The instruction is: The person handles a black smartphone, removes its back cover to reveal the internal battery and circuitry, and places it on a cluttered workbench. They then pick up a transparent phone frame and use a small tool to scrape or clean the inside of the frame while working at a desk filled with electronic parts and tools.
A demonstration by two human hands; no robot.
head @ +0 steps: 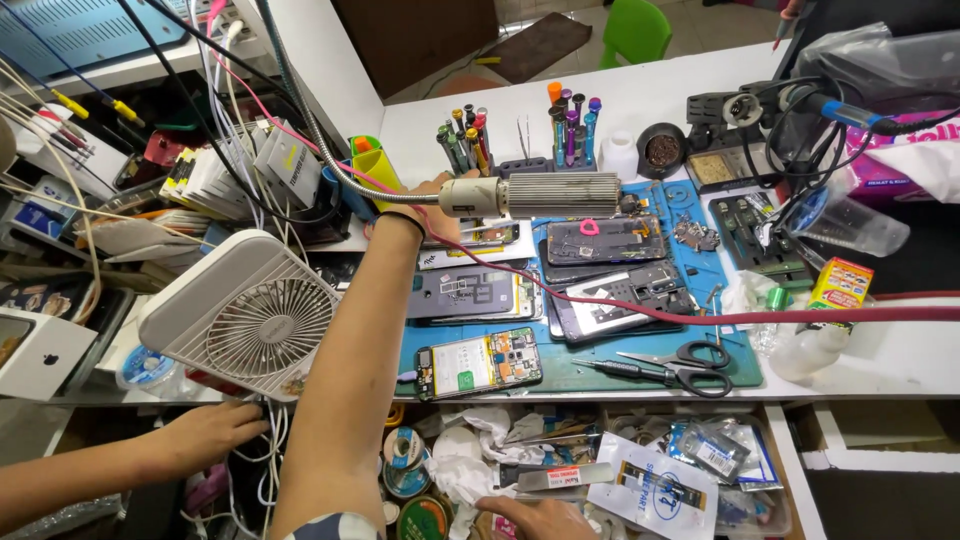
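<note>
My left hand (425,205) reaches far forward, a black band on its wrist, and grips the beige rear end of a ribbed metal lamp head (565,195) on a flexible gooseneck. The lamp hangs over a blue work mat (585,380) covered with several opened phones; one opened phone (478,362) lies at the mat's front left. My right hand (535,518) is low in an open drawer, fingers loosely spread over clutter, just below a flat metal scraper (550,478). It holds nothing that I can see.
Another person's hand (205,432) reaches in from the left toward white cables under a white desk fan (245,315). Black scissors (690,362) and a screwdriver lie on the mat's front. A tool rack (520,135) and soldering stand (735,125) stand behind. A pink cable (700,317) crosses the mat.
</note>
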